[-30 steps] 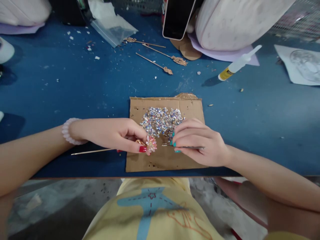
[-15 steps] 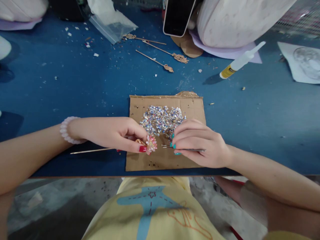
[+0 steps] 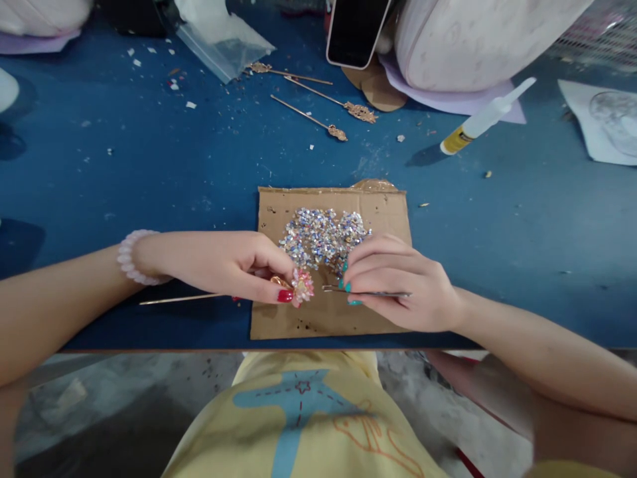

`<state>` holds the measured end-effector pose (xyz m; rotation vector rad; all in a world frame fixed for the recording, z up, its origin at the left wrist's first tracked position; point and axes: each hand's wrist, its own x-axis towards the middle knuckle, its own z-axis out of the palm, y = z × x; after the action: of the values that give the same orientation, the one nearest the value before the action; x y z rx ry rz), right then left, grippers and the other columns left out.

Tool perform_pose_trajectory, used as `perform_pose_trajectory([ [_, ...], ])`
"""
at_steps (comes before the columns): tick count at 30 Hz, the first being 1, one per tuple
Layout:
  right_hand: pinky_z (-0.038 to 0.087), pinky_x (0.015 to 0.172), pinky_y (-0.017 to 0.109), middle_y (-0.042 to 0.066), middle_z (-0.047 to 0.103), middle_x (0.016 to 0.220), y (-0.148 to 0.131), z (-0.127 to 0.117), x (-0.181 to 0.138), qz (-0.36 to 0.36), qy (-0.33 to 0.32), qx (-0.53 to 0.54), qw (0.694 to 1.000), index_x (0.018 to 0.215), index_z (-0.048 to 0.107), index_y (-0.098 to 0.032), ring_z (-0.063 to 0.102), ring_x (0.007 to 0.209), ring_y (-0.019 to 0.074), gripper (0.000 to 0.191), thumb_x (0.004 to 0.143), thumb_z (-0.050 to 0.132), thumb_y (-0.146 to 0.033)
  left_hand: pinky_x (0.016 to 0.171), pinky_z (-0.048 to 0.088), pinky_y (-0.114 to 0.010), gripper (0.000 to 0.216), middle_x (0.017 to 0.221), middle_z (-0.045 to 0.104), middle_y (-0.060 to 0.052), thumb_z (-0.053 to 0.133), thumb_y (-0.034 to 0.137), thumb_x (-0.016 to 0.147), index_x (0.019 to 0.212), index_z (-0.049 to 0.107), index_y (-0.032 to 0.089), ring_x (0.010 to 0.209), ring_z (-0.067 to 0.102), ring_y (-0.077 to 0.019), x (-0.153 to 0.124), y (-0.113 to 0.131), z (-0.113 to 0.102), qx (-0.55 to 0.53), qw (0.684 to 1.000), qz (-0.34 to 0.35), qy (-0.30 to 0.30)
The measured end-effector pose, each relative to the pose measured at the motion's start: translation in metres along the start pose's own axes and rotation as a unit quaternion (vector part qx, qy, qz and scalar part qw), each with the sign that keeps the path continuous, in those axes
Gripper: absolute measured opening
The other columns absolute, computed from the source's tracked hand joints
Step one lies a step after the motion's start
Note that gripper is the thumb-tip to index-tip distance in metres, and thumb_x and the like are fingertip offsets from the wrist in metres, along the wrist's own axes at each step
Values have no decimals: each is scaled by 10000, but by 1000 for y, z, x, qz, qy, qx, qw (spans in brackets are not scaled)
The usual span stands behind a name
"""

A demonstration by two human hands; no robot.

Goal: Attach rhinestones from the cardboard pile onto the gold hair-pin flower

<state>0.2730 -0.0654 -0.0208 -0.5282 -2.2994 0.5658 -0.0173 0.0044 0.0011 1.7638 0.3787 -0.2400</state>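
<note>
Between the thumb and fingers of my left hand (image 3: 239,269) is a gold hairpin (image 3: 182,299) whose long stem points left. Its pink flower head (image 3: 302,286) sticks out past my red thumbnail. My right hand (image 3: 403,282) grips thin metal tweezers (image 3: 375,293), tips pointing left and a short gap away from the flower. Whether the tips hold anything is too small to tell. Beneath both hands lies a piece of cardboard (image 3: 279,322), bearing a spread of small shiny blue, silver and white rhinestones (image 3: 318,232) just beyond my fingers.
Several gold hairpins (image 3: 337,132) lie farther back on the blue table (image 3: 164,166). Behind them are a clear plastic bag (image 3: 223,50) and a phone (image 3: 355,33). A glue bottle (image 3: 458,138) stands tilted in view to the right, near a pale rounded bag (image 3: 462,46).
Both hands keep nearly the same place, the flower and tweezers still apart. The tweezers have turned very slightly. The whole view has shifted a little.
</note>
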Motion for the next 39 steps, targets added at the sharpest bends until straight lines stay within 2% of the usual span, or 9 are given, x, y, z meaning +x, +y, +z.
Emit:
perform_pose_trajectory([
  [4, 608, 864, 359, 27, 781, 857, -2, -1, 1, 1, -5, 0, 1000, 982, 679, -192, 735, 917, 178, 54, 1032, 677, -170, 614, 436, -255, 337, 815, 699, -17, 550, 434, 1086, 1061, 784, 193, 689, 580, -147, 1, -1, 0, 2, 1000, 1, 0],
  [10, 610, 861, 344, 34, 785, 865, 0, 2, 2, 1, 2, -2, 1000, 983, 682, -184, 731, 929, 176, 43, 1022, 697, -177, 623, 448, -260, 328, 878, 755, -36, 552, 427, 1086, 1090, 792, 203, 732, 643, -162, -1, -2, 0, 0, 1000, 3, -1],
  [32, 623, 879, 346, 34, 778, 874, 1, 0, 2, 22, -8, 35, 999, 995, 693, -193, 734, 940, 173, 37, 1023, 690, -168, 615, 445, -264, 277, 855, 747, -19, 583, 383, 1066, 1077, 801, 213, 722, 643, -160, -1, -1, 1, 3, 1000, -2, 5],
  [39, 633, 816, 335, 36, 773, 851, 0, -1, 4, 29, -9, 34, 999, 965, 688, -192, 744, 903, 176, 75, 1027, 681, -152, 608, 431, -270, 278, 865, 748, -21, 577, 395, 1068, 1098, 799, 230, 725, 640, -165, -2, -2, 1, 1, 1000, -9, 3],
])
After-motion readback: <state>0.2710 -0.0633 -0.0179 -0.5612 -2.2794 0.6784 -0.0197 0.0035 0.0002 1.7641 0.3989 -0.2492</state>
